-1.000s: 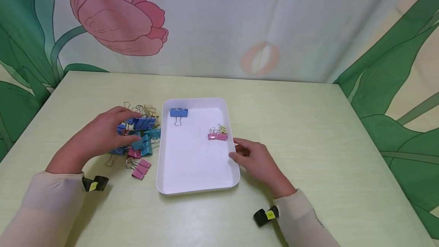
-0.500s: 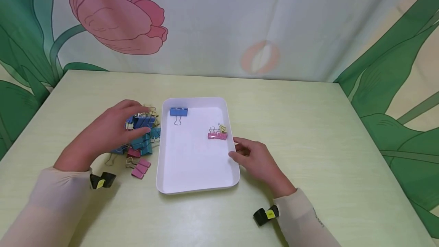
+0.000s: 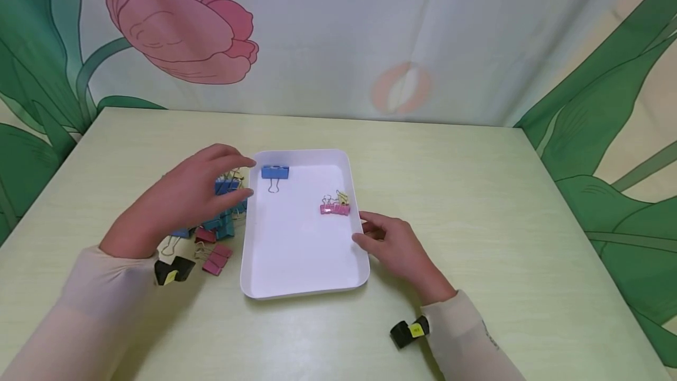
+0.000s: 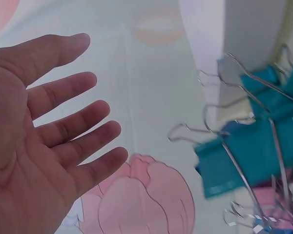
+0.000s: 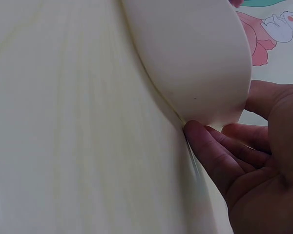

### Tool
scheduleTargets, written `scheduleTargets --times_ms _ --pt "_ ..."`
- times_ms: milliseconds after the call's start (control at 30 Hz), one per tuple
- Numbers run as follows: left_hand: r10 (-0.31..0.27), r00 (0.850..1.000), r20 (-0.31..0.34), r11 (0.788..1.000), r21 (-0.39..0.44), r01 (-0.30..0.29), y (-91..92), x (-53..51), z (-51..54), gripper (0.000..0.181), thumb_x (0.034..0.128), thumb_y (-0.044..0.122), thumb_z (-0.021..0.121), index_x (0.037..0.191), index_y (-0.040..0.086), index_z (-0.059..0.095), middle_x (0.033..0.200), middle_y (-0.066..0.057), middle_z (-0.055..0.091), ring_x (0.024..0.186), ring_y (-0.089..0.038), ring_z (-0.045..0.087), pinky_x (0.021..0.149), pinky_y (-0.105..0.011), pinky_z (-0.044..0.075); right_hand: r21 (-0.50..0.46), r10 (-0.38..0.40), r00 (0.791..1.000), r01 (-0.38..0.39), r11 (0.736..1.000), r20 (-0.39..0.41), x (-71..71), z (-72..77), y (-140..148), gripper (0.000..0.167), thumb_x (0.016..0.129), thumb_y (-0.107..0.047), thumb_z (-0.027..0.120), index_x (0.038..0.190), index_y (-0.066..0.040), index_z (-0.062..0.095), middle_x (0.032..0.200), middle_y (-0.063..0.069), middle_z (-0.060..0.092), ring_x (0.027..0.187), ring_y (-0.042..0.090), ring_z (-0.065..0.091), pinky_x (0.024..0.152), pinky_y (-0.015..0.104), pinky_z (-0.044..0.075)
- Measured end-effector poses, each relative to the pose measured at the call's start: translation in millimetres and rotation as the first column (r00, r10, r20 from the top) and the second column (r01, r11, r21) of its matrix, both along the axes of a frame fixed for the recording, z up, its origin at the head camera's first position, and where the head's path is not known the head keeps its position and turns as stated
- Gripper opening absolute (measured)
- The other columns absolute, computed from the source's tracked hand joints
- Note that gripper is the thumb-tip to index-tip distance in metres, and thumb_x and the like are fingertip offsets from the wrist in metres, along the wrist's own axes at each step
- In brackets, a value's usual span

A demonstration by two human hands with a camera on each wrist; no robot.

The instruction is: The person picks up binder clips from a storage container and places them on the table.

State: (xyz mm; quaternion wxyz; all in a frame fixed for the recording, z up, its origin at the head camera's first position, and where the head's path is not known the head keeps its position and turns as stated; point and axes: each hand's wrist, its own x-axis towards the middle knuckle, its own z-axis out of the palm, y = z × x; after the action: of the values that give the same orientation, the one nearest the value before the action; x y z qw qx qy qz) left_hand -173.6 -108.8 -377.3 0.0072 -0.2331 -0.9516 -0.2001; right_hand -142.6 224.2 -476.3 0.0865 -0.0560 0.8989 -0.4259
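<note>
In the head view my left hand (image 3: 185, 196) hovers over a heap of colored binder clips (image 3: 222, 225), with its fingertips near the left rim of a white tray (image 3: 301, 251). The left wrist view shows this hand (image 4: 44, 131) empty, its fingers spread and fairly straight, beside teal binder clips (image 4: 249, 146). My right hand (image 3: 391, 249) grips the tray's right wall, thumb at the rim and fingers lower down outside. Inside the tray lie a blue binder clip (image 3: 275, 172) at the upper left and pink binder clips (image 3: 335, 209) with a yellow one (image 3: 342, 197) at the right.
A pale wooden table (image 3: 476, 204) extends around the tray, with a printed curtain (image 3: 449, 28) behind its far edge. Two pink binder clips (image 3: 217, 259) lie in front of the heap, left of the tray.
My left hand has moved right and away from me across the heap, toward the tray's left rim. My right hand and the tray stay in place.
</note>
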Motion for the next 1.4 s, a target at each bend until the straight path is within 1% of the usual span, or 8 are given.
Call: scheduleTargets --times_ms 200,367,500,667,800,1100,1267,1400 --pt "-0.042 0.999 0.001 0.999 -0.015 0.042 16.5 -2.9 10.3 0.048 0.0899 0.036 0.067 0.131 0.013 0.059 0.130 -0.011 0.054 0.118 -0.031 0.054 0.097 -0.051 0.050 -0.002 0.001 1.000 -0.001 1.000 0.000 0.0 -0.4 0.0 0.050 0.089 -0.027 0.070 0.136 -0.015 0.057 0.110 0.002 0.070 0.095 0.014 0.067 0.082 0.029 0.056" --pt "-0.077 0.997 0.025 0.997 -0.011 0.077 31.7 -3.8 20.9 0.050 0.0905 0.037 0.066 0.134 0.014 0.057 0.132 -0.010 0.054 0.118 -0.030 0.055 0.097 -0.050 0.050 -0.002 -0.002 1.000 0.002 1.000 -0.005 -0.3 -0.1 -0.2 0.050 0.089 -0.027 0.070 0.136 -0.015 0.057 0.110 0.002 0.070 0.095 0.014 0.067 0.082 0.029 0.056" --pt "-0.093 0.995 0.025 0.996 -0.013 0.094 43.3 -5.8 24.1 0.050 0.0901 0.036 0.067 0.134 0.014 0.056 0.132 -0.008 0.054 0.118 -0.029 0.055 0.098 -0.049 0.051 -0.001 -0.003 1.000 0.003 1.000 -0.008 -1.0 -0.7 -0.4 0.050 0.088 -0.026 0.070 0.135 -0.015 0.058 0.109 0.002 0.070 0.095 0.014 0.067 0.083 0.030 0.056" --pt "-0.098 0.995 0.011 0.995 -0.005 0.098 56.9 -11.1 19.4 0.051 0.0884 0.036 0.069 0.134 0.015 0.057 0.134 -0.008 0.055 0.120 -0.028 0.056 0.098 -0.048 0.051 -0.007 0.007 1.000 -0.007 1.000 -0.011 -1.5 -1.6 -0.3 0.050 0.088 -0.026 0.071 0.135 -0.016 0.058 0.108 0.002 0.070 0.094 0.014 0.067 0.083 0.029 0.056" --pt "-0.124 0.992 0.015 0.992 0.017 0.124 66.0 -16.2 14.3 0.051 0.0887 0.035 0.069 0.133 0.013 0.058 0.133 -0.008 0.056 0.119 -0.028 0.057 0.100 -0.047 0.050 -0.014 0.010 1.000 -0.010 1.000 -0.012 -1.5 -1.4 -0.6 0.049 0.088 -0.026 0.071 0.134 -0.015 0.059 0.108 0.003 0.070 0.094 0.014 0.068 0.082 0.029 0.056" --pt "-0.167 0.981 0.096 0.985 0.063 0.161 83.3 -25.9 4.8 0.049 0.0901 0.036 0.067 0.132 0.013 0.059 0.135 -0.009 0.057 0.126 -0.028 0.053 0.106 -0.047 0.045 -0.026 0.013 1.000 -0.013 1.000 -0.016 -1.4 -1.9 0.0 0.047 0.088 -0.023 0.070 0.133 -0.015 0.060 0.106 0.003 0.071 0.092 0.013 0.067 0.081 0.029 0.056" --pt "-0.161 0.975 0.153 0.986 0.077 0.151 93.1 -32.0 -2.7 0.050 0.0906 0.038 0.065 0.134 0.014 0.058 0.137 -0.008 0.055 0.129 -0.027 0.051 0.107 -0.046 0.044 -0.014 0.013 1.000 -0.013 1.000 -0.011 -1.9 -1.6 0.3 0.046 0.088 -0.023 0.070 0.133 -0.015 0.060 0.105 0.003 0.070 0.090 0.013 0.067 0.079 0.027 0.056" --pt "-0.151 0.966 0.209 0.987 0.077 0.138 101.3 -38.6 -13.0 0.050 0.0910 0.034 0.065 0.135 0.013 0.056 0.136 -0.009 0.057 0.127 -0.028 0.053 0.106 -0.046 0.045 -0.014 0.015 1.000 -0.015 1.000 -0.013 -1.9 -1.1 0.0 0.046 0.088 -0.023 0.071 0.132 -0.015 0.061 0.104 0.003 0.071 0.089 0.013 0.067 0.078 0.027 0.056"
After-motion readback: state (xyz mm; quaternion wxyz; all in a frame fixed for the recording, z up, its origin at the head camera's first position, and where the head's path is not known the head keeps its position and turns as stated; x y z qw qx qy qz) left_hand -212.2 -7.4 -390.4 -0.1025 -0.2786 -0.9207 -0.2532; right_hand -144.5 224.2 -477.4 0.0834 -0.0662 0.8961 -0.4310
